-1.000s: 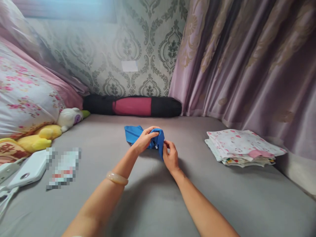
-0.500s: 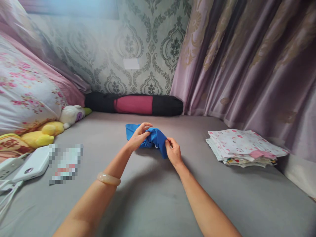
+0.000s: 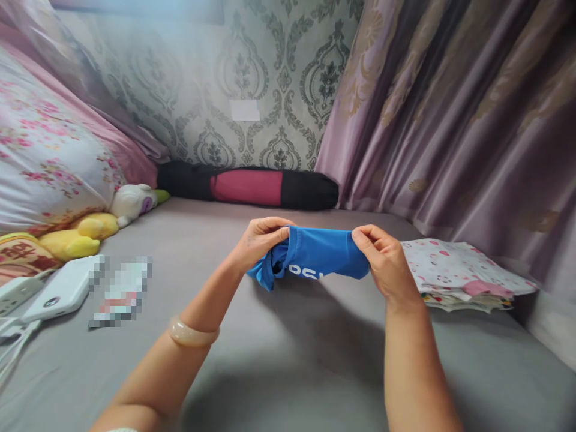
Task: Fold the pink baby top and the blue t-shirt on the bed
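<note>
We held the blue cloth (image 3: 324, 252) between both hands, over the middle of the grey bed (image 3: 279, 372). Our left hand (image 3: 263, 240) had its thumb and forefinger pinched together on the left end of the upper edge, with no visible gap. Our right hand (image 3: 382, 258) gripped the upper right corner the same way, its other fingers curled in. We took it that we held those two ends so the edge between them stayed taut, since it ran nearly straight. Below, part of some white lettering showed, and by our left hand the cloth hung bunched in loose folds. A shadow lay on the bed beneath, so the cloth seemed lifted, though we could not tell whether its lowest fold touched.

To the right, beyond our right wrist, sat a stack of printed cloths (image 3: 463, 264), laid flat, probably so the pile stayed steady. At the far side, a long black-and-red bag (image 3: 247, 186) lay along the wall (image 3: 180, 72), where its shape seemed to fit best. To the left, a yellow soft toy (image 3: 67, 243) lay against a flowered pillow (image 3: 54, 156).
</note>
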The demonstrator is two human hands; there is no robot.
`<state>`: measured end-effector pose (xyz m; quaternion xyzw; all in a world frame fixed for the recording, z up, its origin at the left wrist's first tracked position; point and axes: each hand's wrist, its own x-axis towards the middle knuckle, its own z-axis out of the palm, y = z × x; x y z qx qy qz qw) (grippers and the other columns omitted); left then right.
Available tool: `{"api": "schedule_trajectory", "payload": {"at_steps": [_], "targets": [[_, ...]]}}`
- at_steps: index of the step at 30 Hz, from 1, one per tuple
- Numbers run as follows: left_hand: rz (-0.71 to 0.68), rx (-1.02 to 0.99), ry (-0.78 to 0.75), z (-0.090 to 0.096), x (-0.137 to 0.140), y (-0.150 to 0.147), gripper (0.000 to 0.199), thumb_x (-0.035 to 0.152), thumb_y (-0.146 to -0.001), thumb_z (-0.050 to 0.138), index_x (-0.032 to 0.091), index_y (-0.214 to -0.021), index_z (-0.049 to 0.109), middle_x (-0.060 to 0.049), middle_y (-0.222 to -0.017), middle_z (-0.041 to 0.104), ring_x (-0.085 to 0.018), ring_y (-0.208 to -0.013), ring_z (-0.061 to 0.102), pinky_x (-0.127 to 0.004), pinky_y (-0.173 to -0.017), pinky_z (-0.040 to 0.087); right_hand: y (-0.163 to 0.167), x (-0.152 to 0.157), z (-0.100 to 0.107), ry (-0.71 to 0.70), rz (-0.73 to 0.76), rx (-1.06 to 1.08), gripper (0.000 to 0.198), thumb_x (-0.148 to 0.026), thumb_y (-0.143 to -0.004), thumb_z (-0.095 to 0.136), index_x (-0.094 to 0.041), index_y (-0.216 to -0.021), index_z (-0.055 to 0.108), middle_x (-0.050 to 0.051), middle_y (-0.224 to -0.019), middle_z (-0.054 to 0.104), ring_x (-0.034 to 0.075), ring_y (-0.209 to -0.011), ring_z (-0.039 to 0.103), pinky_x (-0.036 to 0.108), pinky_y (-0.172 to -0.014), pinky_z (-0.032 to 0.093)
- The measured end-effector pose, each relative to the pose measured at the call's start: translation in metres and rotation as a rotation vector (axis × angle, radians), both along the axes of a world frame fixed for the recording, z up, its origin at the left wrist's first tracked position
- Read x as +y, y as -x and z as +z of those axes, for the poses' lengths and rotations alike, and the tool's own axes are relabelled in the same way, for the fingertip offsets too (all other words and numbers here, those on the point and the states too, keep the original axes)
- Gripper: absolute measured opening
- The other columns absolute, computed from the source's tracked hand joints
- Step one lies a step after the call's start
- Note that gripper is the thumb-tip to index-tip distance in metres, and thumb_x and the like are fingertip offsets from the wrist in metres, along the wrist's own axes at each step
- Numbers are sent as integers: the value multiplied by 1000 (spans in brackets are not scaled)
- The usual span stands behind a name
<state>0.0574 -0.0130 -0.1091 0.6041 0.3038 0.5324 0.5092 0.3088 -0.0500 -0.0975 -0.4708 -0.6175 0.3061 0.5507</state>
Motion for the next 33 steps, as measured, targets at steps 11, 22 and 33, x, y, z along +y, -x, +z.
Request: {"api": "schedule_trajectory", "payload": {"at_steps": [11,22,33], "targets": [[-173,141,270,-59,8,-41,31,47,-74,70,16,-80,69,-1,-71,64,-13,-65,56,-23,-61,43,7,30,-47,65,110,-444,31,-35,-90,46,-21,-105,70,5,-109,71,20,-101,63,32,-90,47],[215,129,98,-54,3,-28,30,45,-69,74,18,-74,62,1,-67,59,-11,-63,53,-22,-57,41,18,37,-62,120,194,-152,34,-48,-81,60,-15,-82,69,2,-78,69,15,-71,61,25,-67,46],[-93,689,-194,-76,-54,-21,23,42,-85,60,23,-95,66,-5,-91,66,-18,-77,62,-27,-65,48,2,57,-82,74,-305,-58,39,-52,-75,61,-14,-77,69,8,-76,70,20,-73,62,29,-66,46]]}}
